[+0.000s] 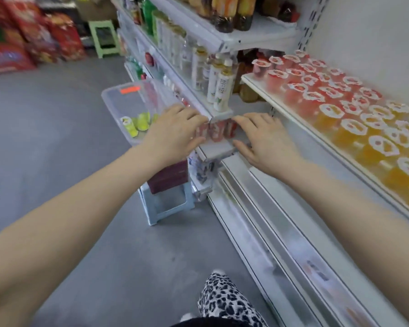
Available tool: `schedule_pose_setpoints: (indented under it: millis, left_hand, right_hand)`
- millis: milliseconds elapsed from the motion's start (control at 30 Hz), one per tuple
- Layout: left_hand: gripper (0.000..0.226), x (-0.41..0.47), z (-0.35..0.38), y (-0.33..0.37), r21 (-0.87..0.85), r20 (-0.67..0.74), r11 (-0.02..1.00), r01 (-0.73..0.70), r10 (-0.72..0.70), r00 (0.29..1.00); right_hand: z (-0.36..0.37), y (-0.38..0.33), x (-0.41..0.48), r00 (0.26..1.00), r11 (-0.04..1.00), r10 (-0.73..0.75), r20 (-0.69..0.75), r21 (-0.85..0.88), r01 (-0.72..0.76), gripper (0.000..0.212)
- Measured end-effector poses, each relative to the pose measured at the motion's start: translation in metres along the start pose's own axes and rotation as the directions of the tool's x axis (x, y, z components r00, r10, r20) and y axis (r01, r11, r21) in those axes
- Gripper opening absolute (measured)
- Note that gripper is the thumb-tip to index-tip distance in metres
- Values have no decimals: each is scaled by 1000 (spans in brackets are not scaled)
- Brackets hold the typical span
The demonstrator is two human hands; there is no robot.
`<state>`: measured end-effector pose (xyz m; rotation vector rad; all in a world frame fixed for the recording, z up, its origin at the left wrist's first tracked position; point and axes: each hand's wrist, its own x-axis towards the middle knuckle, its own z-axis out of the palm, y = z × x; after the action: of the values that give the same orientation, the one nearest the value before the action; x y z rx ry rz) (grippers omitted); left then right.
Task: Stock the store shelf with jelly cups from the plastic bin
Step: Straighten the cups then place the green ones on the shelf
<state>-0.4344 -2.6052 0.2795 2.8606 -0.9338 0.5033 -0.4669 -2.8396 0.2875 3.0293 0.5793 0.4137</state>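
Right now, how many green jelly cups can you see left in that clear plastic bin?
3 green jelly cups show, clustered at the near end of the plastic bin. The left hand covers part of the bin, so more may be hidden.

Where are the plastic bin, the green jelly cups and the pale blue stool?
plastic bin [115, 107], head view, on its clear left wall.
green jelly cups [142, 121], head view, on one cup's side.
pale blue stool [151, 208], head view, on its front leg.

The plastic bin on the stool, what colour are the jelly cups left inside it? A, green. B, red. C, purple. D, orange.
A: the few jelly cups lying in the clear plastic bin are yellow-green, while the red and orange ones sit on the shelf to the right.
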Motion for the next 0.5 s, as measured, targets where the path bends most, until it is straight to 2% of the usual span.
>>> schedule_pose_setpoints:
  millis: [233,500]
  left_hand:
    - [45,-37,40,-102,-1,100,953,304,-303,948]
    - [42,-24,109,-203,-14,244,861,508,-490,837]
  right_hand:
    - [72,-37,97,985,982,-158,72,121,148,51]
    - [171,-53,233,950,935,-246,192,304,181,50]
